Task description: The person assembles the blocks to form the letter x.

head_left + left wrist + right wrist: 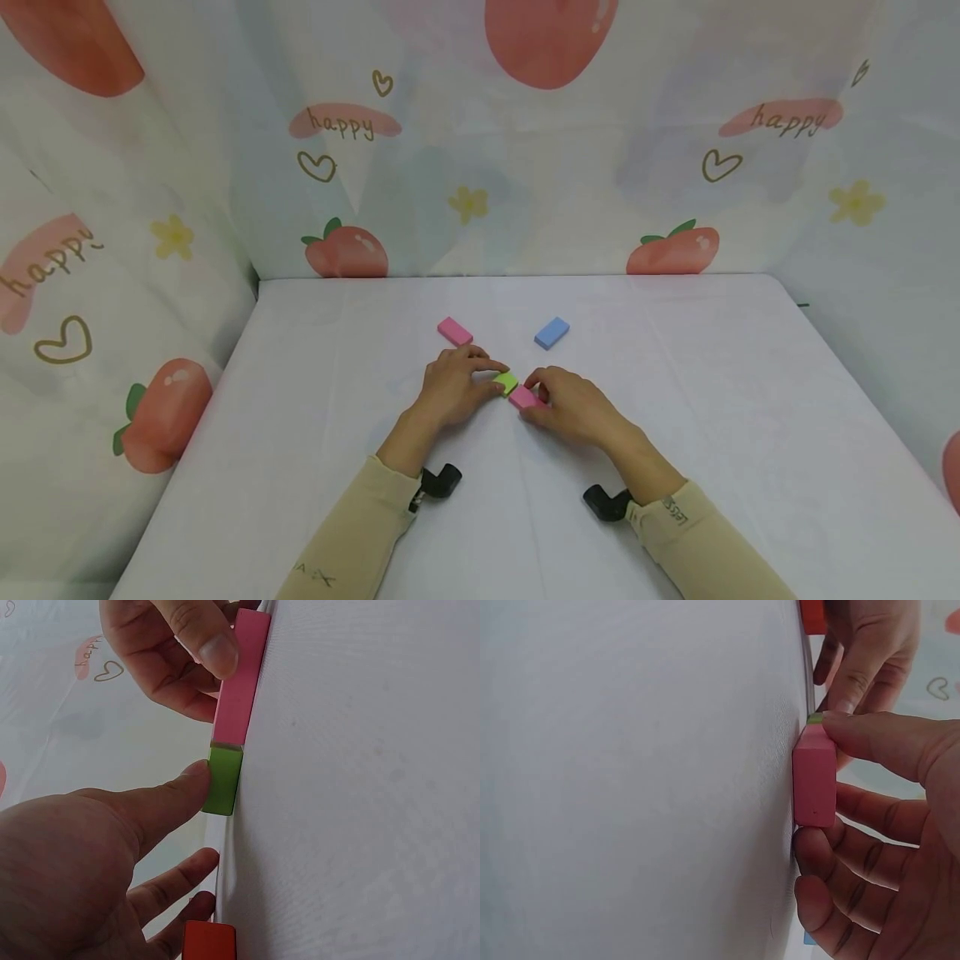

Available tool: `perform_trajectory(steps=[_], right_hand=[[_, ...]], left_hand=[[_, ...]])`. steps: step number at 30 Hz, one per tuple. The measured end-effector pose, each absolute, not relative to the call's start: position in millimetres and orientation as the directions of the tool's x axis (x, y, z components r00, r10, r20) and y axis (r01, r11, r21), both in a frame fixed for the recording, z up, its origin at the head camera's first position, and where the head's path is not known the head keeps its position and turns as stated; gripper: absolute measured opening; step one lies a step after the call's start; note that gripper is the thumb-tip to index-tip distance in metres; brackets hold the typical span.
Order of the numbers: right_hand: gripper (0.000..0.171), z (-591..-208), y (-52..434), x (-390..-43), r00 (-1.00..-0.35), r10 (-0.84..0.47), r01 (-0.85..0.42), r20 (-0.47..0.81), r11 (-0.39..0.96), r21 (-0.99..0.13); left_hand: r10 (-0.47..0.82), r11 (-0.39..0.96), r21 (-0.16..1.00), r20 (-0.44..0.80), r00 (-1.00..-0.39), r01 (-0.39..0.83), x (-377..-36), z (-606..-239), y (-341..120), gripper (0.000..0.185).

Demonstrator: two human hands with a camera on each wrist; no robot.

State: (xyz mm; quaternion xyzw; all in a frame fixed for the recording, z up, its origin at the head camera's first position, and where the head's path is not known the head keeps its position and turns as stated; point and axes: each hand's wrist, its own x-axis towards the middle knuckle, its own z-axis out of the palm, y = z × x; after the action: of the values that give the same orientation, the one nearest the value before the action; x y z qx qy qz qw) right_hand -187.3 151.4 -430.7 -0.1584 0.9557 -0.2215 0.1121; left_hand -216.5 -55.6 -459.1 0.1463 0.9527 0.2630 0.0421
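Head view: your left hand (450, 387) rests on the white table (750, 433), fingers curled, with the fingertips against the green block (506, 382). Your right hand (573, 407) lies just beside it and pinches the near pink block (522, 397), which sits end to end with the green block, touching it, near the middle of the table. A second pink block (454, 331) lies flat beyond your left hand, apart from it. A blue block (551, 332) lies beyond your right hand, also apart. Both sleeves are beige, and a black wrist mount (441, 481) shows at each forearm.

Left wrist view: your left thumb (161, 806) presses its tip on the side of the green block (223, 780). The other left fingers (169, 881) curl below, near the table edge of the picture. The pink block (241, 679) butts against the green block's end. Your right hand (169, 652) holds the pink block with the thumb laid on its face. An orange-red block (208, 941) shows at the bottom edge; you cannot tell whether a finger touches it.

Right wrist view: your right hand (885, 847) pinches the pink block (814, 784), thumb on top, fingers beneath. A sliver of the green block (815, 718) shows at its far end, with your left hand (866, 652) behind it.
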Motion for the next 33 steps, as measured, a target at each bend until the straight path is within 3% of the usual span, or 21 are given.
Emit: perform_trajectory(steps=[33], right_hand=[[0.041, -435.1, 148.8, -188.9, -0.927, -0.354, -0.262, -0.125, 0.848, -0.460]], left_hand=[[0.322, 0.815, 0.507, 0.009, -0.947, 0.282, -218.3, -460.6, -57.8, 0.029]])
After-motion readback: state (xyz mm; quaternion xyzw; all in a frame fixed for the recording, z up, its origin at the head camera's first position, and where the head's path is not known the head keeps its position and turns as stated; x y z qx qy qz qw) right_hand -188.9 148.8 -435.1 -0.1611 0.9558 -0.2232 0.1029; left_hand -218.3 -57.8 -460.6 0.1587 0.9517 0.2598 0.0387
